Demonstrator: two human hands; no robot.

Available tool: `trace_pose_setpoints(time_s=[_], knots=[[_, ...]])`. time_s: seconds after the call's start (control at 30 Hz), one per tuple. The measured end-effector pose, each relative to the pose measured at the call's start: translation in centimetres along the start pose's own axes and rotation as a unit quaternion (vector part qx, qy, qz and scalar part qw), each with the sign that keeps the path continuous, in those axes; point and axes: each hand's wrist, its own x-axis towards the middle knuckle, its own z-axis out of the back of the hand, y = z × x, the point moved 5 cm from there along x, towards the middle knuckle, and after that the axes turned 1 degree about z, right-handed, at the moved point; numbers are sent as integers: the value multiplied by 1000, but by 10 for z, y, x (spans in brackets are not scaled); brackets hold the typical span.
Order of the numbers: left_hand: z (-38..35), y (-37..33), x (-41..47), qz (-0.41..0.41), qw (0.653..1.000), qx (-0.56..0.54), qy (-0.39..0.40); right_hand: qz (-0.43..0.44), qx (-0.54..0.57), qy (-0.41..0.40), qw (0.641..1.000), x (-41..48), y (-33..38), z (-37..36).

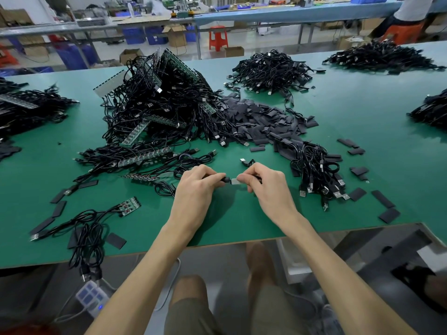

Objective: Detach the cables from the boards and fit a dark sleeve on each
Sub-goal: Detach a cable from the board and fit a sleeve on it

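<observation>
Dark cable end [225,179] held level, low over the counter [242,221].
Pinched in the left grip [196,187], fingers curled round it; facing a pale metal tip [235,182] pinched the same way in the right grip [265,187]. Lying with the long axis left to right, tips almost touching, midway between the grips. Likely calling for a straight sideways slide along that line. Hard to tell which piece is the sleeve. Loose sleeve pile [266,122] well beyond.
</observation>
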Motion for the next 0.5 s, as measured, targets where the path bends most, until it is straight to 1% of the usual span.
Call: trace_pose_setpoints(time_s=[0.13, 0.5], knots=[[3, -3, 0, 5, 1000, 1, 3, -5, 1, 10, 1000, 0, 1, -1], [6, -8, -1, -24, 1000, 11, -8, -16, 1, 19, 1000, 0, 0, -1]])
